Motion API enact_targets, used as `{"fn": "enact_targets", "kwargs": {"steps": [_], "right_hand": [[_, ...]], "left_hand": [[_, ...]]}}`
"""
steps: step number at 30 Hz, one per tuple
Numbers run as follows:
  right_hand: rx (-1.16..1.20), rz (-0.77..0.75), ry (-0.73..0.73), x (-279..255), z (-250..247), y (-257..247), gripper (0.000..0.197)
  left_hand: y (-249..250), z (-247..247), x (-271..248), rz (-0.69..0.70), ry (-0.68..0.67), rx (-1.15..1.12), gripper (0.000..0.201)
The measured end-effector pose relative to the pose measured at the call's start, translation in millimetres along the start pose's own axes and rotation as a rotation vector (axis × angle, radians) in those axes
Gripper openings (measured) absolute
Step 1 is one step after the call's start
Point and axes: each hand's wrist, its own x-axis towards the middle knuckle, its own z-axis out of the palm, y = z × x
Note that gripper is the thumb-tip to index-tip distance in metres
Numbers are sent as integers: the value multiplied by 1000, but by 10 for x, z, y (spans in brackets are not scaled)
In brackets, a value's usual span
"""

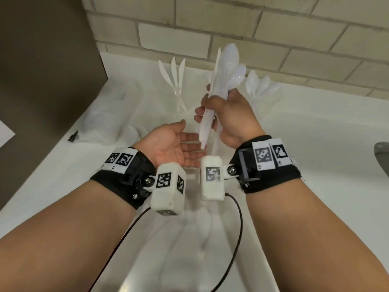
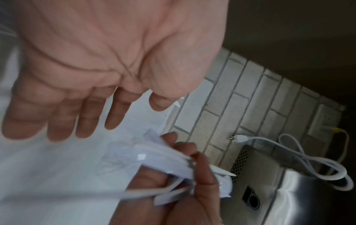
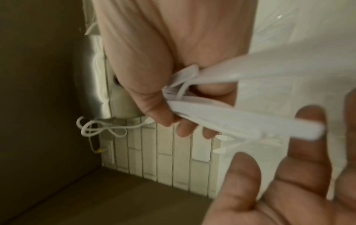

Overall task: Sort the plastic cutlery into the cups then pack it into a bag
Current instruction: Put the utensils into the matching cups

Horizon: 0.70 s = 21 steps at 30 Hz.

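Note:
My right hand point(image 1: 212, 110) grips a bundle of white plastic cutlery point(image 1: 228, 66), spoons and flat knife-like pieces, held upright above the white counter point(image 1: 315, 144). In the right wrist view my right hand point(image 3: 165, 106) has its fingers curled round the bundle point(image 3: 231, 118). My left hand point(image 1: 181, 142) is open, palm up, just below the handle ends, with nothing in it. A clear cup of knives point(image 1: 174, 74) and a clear cup of spoons point(image 1: 263, 89) stand at the back. A clear plastic bag point(image 1: 105, 116) lies at the left.
A tiled wall point(image 1: 231, 28) backs the counter and a dark panel point(image 1: 42, 60) closes the left side. A stainless appliance point(image 2: 289, 190) with a coiled white cord point(image 2: 308, 155) sits to the right. A grey object point(image 1: 382, 157) shows at the right edge.

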Motion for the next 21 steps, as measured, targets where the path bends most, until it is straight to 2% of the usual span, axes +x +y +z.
{"fn": "enact_targets", "kwargs": {"steps": [2,5,8,12,15,18,21], "right_hand": [[51,-88,-39,-42,109,-12,25],[15,-169,-27,-91,203,81,29],[-43,-234,-7,-98,246,126,29],[-13,-335,59,-58,263,37,28],[-60,-344,55,-72,263,31,35],[-164,-301,80,-90,280,182,45],[-156,-236,100,-84,267,300,45]], "left_hand": [[-18,19,-14,-19,-92,-40,58],[-10,28,-44,-2,-192,-68,49],[16,-28,-47,-42,-152,11,46],[0,-98,-46,-163,-157,38,68],[8,-37,-62,-63,-181,-64,70],[55,32,-72,116,-186,-192,53],[53,26,-63,152,-169,-230,45]]}}
